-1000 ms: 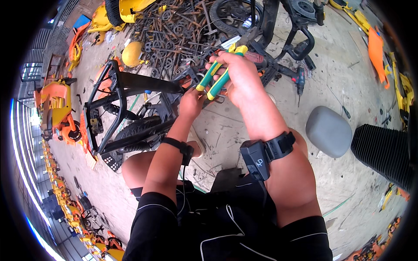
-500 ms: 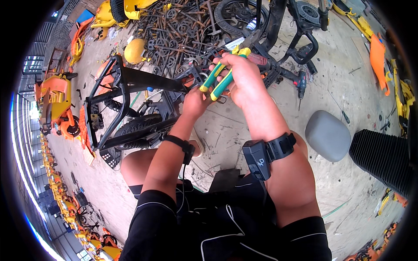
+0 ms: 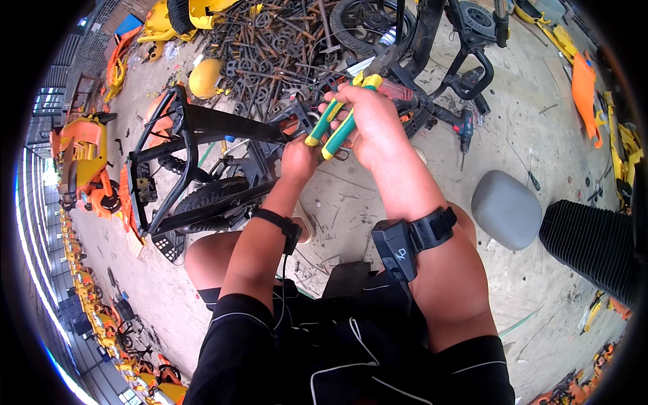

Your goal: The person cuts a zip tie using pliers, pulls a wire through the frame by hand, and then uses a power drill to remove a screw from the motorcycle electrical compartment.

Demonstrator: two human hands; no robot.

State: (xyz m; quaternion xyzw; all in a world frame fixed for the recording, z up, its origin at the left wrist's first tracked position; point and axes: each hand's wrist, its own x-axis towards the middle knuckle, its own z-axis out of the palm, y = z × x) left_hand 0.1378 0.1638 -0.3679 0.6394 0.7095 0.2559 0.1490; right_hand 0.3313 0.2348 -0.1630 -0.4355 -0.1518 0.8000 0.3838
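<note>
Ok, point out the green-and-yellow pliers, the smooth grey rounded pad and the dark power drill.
Green-and-yellow pliers (image 3: pixel 341 132), head view: right handle's green grip.
Smooth grey rounded pad (image 3: pixel 506 210), head view: centre of its face.
Dark power drill (image 3: pixel 466 129), head view: its body.

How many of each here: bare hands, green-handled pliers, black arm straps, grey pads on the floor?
Hands: 2 (left hand, right hand)
Green-handled pliers: 1
Arm straps: 2 (left strap, right strap)
Grey pad: 1
Total: 6
</note>
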